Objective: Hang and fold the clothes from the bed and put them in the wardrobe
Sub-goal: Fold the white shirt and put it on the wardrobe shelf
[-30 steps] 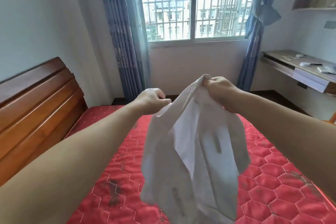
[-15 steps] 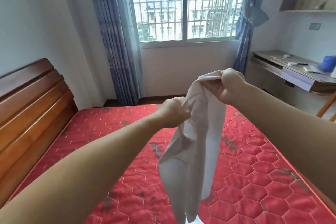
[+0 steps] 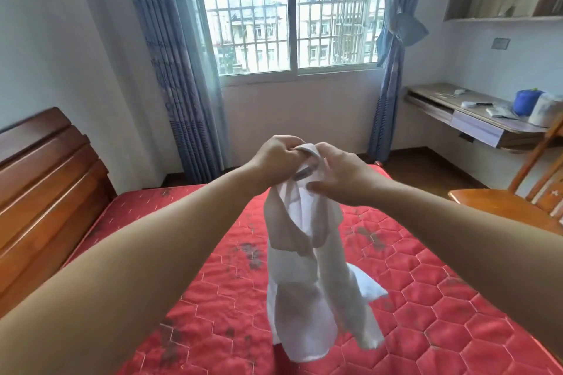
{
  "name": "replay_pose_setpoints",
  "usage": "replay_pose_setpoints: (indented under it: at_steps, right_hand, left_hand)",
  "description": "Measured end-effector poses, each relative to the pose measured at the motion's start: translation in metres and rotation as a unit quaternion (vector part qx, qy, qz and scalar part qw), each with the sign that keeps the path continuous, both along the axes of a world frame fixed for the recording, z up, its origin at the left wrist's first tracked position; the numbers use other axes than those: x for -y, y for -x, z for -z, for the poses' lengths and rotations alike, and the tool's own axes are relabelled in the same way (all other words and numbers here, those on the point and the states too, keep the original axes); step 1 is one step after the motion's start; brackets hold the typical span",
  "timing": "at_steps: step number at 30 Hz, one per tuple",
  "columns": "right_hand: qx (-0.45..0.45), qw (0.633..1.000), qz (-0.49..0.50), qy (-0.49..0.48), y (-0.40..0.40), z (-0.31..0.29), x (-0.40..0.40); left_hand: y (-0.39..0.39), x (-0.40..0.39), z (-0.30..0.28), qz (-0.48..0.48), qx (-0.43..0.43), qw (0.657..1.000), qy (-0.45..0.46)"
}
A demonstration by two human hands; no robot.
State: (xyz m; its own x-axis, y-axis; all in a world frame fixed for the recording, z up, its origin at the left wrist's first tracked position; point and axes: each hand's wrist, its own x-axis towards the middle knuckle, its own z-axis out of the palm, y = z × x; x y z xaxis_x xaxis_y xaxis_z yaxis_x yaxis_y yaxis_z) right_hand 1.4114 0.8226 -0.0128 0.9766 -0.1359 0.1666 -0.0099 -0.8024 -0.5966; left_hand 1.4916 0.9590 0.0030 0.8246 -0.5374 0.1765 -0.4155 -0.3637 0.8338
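A white collared shirt (image 3: 307,277) hangs in the air over the red quilted mattress (image 3: 411,298), bunched at its top. My left hand (image 3: 274,158) grips the collar end from the left with curled fingers. My right hand (image 3: 338,173) holds the same top part from the right, thumb pressing the cloth. The two hands are close together, almost touching. The shirt's lower part drapes down toward the mattress. No wardrobe is in view.
A wooden headboard (image 3: 39,192) stands at the left. A barred window (image 3: 292,12) with blue curtains (image 3: 170,64) faces me. At the right are a wall desk (image 3: 475,122) with a blue container (image 3: 525,102), and a wooden chair (image 3: 511,204).
My hands have come together at the top of the shirt. The left hand rose to the collar beside the right. The shirt now hangs narrower and more bunched.
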Motion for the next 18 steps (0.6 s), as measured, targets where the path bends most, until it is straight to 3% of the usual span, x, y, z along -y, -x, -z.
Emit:
replay_pose_setpoints:
  at_steps: [2,4,6,8,10,13,15,18]
  right_hand:
    - [-0.013,0.993,0.050,0.108,0.000,0.005,0.001]
    - [-0.032,0.987,0.071,0.142,0.002,0.009,0.008]
    - [-0.032,0.987,0.078,0.135,0.002,0.009,0.019]
    - [-0.012,0.990,0.079,0.115,-0.001,0.005,0.027]
    - [0.014,0.993,0.068,0.095,-0.004,-0.001,0.031]
    - [0.022,0.992,0.065,0.106,-0.003,-0.009,0.037]
    - [-0.001,0.990,0.067,0.126,0.000,-0.014,0.043]
    - [-0.115,0.986,0.070,0.095,0.002,-0.017,0.051]
  left_hand:
    - [0.000,-0.001,0.000,0.000,0.034,0.999,-0.008]
    - [-0.003,-0.010,0.003,0.007,0.120,0.990,-0.069]
    - [-0.007,-0.024,0.011,0.048,0.231,0.951,-0.198]
    - [-0.010,-0.037,0.027,0.096,0.260,0.910,-0.307]
    - [-0.015,-0.049,0.049,0.089,0.248,0.892,-0.368]
    - [-0.022,-0.066,0.069,0.004,0.212,0.897,-0.389]
    - [-0.026,-0.071,0.067,-0.036,0.111,0.931,-0.345]
    - [-0.029,-0.071,0.050,0.007,-0.041,0.959,-0.280]
